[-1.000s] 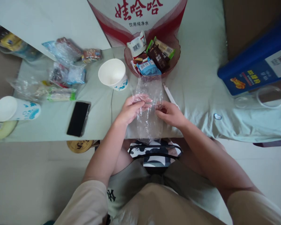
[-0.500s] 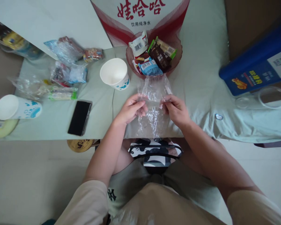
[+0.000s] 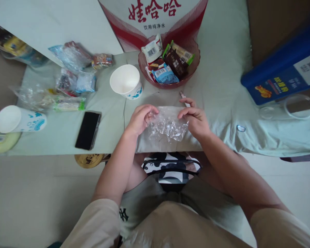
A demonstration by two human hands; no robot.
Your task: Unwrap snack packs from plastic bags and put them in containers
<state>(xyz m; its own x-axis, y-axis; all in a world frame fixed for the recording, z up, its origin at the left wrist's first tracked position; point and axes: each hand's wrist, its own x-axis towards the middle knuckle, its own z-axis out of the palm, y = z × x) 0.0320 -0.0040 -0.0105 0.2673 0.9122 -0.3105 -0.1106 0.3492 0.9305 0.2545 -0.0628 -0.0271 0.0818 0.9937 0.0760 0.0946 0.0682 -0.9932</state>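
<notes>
A crinkled clear plastic bag [image 3: 167,125] lies doubled over near the table's front edge, between my two hands. My left hand [image 3: 142,119] pinches its left end, with the fingertips at the upper corner. At the other end, my right hand [image 3: 196,119] has curled fingers on the bag's upper edge. A slim whitish stick-like object [image 3: 184,97] pokes out by my right fingers; whether it is held or lies on the table I cannot tell. Beyond the bag stand a white paper cup [image 3: 125,82] and a pinkish glass bowl [image 3: 187,81] of wrapped snacks.
A black phone [image 3: 88,131] lies left of my hands. Several wrapped snacks [image 3: 74,62] and a tipped paper cup [image 3: 28,119] are farther left. A red-and-white carton [image 3: 155,20] stands behind the bowl. On the right are a blue box [image 3: 279,79] and a clear plastic cup [image 3: 289,107].
The bag's far part, which reached toward the bowl, has come down toward me, so the bag is now doubled over. My right fingers have spread slightly, and the whitish object shows more plainly.
</notes>
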